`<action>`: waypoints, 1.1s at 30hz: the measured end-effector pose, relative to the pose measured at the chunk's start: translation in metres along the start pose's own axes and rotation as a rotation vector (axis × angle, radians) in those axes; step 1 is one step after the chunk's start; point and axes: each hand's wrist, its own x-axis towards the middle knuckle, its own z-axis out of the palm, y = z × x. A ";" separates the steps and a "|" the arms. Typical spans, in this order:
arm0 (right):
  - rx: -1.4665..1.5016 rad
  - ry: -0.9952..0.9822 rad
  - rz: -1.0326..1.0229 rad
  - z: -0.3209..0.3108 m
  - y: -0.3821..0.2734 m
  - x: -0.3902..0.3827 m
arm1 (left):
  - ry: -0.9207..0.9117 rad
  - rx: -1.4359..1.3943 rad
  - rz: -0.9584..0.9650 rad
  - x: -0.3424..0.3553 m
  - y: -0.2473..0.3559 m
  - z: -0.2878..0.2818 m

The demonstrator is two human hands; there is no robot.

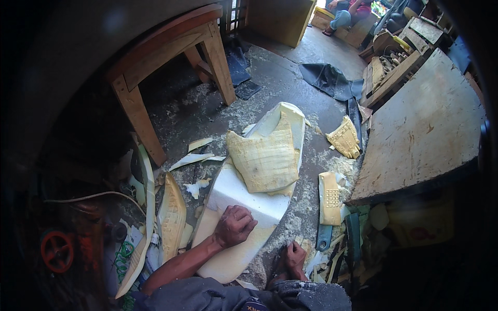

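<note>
A long cushion-shaped block of white and cream foam (223, 184) lies lengthwise in front of me, its near end by my lap. On its far half rests a loose yellowish foam slab (264, 158) with rough, uneven edges. My left hand (236, 226) is closed in a fist over the near half of the block, at a step in the foam. Whatever its fingers may hold is hidden. Low beside the block's right edge, my right hand (295, 258) is closed too, near my leg. Its curled fingers hide anything inside them.
Moulded foam pieces (329, 198) and foam crumbs lie on the dark floor. More foam offcuts (173, 215) lie at left. A wooden stool frame (215, 62) stands far left, a worn board (420, 129) at right. Black sheet material (327, 80) lies beyond. Another person (345, 18) sits far off.
</note>
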 end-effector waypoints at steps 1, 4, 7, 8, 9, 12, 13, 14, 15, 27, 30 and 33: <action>-0.006 -0.012 0.011 0.000 0.002 0.000 | -0.002 0.005 0.003 0.000 0.000 0.000; -0.012 -0.027 0.022 0.001 0.007 0.001 | 0.001 0.003 0.003 0.000 0.000 0.000; -0.033 -0.020 0.028 0.003 0.011 0.002 | -0.001 0.003 0.002 0.000 0.000 0.000; -0.010 -0.012 -0.003 0.003 0.012 0.003 | 0.000 0.006 0.002 0.000 0.000 0.000; -0.005 -0.009 -0.005 0.003 0.012 0.002 | 0.002 0.004 -0.001 0.000 0.000 0.000; 0.011 -0.001 -0.011 0.002 0.009 0.002 | -0.011 0.000 -0.007 0.000 -0.001 0.000; 0.014 -0.022 0.003 0.001 0.008 0.002 | -0.014 0.007 -0.004 0.000 -0.001 0.000; -0.003 0.000 -0.009 0.000 0.006 0.001 | -0.015 0.009 -0.008 0.000 -0.001 0.000; -0.021 0.000 -0.007 0.000 0.004 0.001 | -0.013 0.006 -0.012 0.000 -0.001 0.001; 0.040 -0.020 0.033 0.001 -0.001 0.001 | -0.006 -0.016 -0.007 0.000 -0.001 0.001; 0.020 -0.020 0.027 -0.001 0.004 -0.002 | 0.015 0.005 0.013 0.000 -0.001 0.002; 0.011 -0.012 0.004 -0.002 0.007 -0.004 | 0.027 -0.010 0.023 -0.003 0.002 0.002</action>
